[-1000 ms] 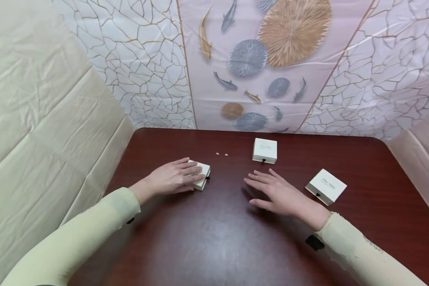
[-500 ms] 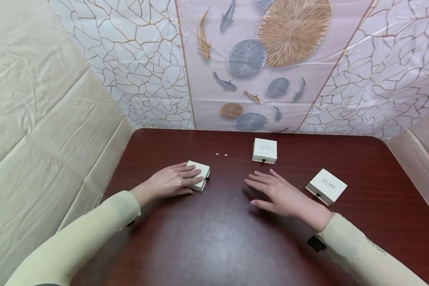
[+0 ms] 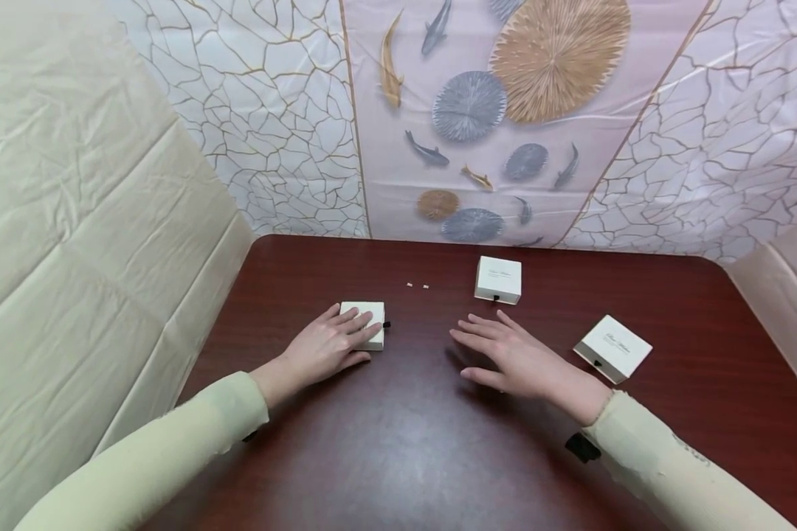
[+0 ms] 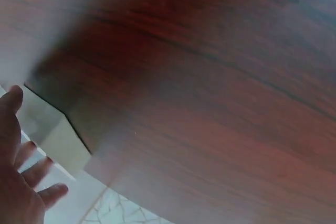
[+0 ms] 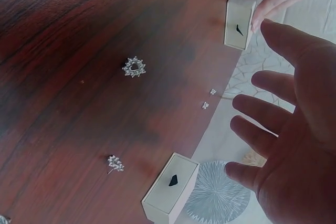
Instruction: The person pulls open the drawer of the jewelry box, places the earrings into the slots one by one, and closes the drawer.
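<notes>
My left hand (image 3: 328, 343) lies over a small white drawer box (image 3: 376, 341) with a black pull tab, its fairly straight fingers across the lid and its thumb by the near side. In the left wrist view, the box (image 4: 65, 148) shows beside the fingers. My right hand (image 3: 514, 358) hovers over the table with fingers spread, holding nothing. Below it, the right wrist view shows a heart-shaped sparkling jewelry piece (image 5: 134, 66) and a small sparkling sprig-like piece (image 5: 115, 163). Two tiny sparkling studs (image 5: 209, 99) lie farther off; the head view shows them as white specks (image 3: 418, 286).
A second white box (image 3: 498, 279) stands at the back of the dark red table (image 3: 398, 442). A third white box (image 3: 613, 348) sits to the right of my right hand. Patterned cloth (image 3: 292, 133) hangs behind the table. Part of another sparkling piece (image 5: 4, 220) shows at the frame's edge.
Under my left hand the white box has turned, so its tab side now faces more squarely right. The left hand has turned with it. My right hand has hardly moved; the head view shifted slightly.
</notes>
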{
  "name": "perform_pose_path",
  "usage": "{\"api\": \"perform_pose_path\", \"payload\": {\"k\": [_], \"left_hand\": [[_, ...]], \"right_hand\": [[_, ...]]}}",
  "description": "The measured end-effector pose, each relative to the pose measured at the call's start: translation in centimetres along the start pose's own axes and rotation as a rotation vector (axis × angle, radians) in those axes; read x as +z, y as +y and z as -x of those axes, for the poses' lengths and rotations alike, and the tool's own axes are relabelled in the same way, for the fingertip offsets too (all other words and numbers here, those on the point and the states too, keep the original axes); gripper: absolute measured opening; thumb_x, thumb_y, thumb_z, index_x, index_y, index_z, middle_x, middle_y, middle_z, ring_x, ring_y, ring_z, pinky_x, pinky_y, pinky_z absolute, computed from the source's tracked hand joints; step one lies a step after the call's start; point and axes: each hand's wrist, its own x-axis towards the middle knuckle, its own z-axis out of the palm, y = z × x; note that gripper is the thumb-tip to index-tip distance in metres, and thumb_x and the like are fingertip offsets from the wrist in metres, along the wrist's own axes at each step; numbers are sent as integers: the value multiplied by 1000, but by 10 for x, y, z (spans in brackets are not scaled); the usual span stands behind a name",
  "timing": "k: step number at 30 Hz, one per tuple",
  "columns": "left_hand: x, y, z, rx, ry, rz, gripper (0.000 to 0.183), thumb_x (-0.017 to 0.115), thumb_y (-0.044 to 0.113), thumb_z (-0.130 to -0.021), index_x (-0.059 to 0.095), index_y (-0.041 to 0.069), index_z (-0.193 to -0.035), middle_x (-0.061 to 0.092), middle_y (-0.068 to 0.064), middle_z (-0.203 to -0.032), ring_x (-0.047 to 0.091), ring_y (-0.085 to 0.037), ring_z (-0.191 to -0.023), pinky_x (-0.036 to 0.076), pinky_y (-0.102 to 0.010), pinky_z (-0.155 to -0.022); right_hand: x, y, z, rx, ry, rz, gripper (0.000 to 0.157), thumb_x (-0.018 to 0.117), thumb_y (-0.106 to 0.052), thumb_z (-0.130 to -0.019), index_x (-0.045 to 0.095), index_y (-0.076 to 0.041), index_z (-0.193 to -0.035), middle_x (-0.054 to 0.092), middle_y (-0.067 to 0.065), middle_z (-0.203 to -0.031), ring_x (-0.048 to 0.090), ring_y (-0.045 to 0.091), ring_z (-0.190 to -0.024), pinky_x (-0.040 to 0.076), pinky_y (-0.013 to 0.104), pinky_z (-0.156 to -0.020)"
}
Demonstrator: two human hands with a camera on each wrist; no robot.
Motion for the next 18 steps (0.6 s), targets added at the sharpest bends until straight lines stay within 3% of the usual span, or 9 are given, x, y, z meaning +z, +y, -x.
{"api": "perform_pose_path", "payload": {"k": [4, 10, 18], "left_hand": [[0, -10, 0, 71, 26, 13, 52, 79, 41, -96, 72, 15, -142, 69, -10, -143, 65, -31, -134, 49, -56, -113], [3, -29, 2, 215, 61, 115, 52, 83, 35, -94, 73, 14, -140, 68, -12, -144, 62, -35, -138, 48, -55, -115], [14, -36, 2, 251, 86, 186, 54, 85, 32, -93, 71, 12, -142, 68, -15, -144, 63, -36, -137, 50, -54, -113]], "right_hand": [[1, 1, -1, -5, -1, 1, 62, 78, -32, -99, 60, -5, -152, 58, 19, -155, 47, 40, -150, 24, 71, -124], [3, 2, -1, -1, -5, 11, 62, 78, -33, -99, 60, -5, -152, 58, 20, -154, 48, 40, -150, 24, 72, -124], [2, 2, -3, 2, -2, 20, 63, 78, -34, -99, 60, -5, -151, 59, 20, -154, 48, 40, -150, 23, 72, -124]]}}
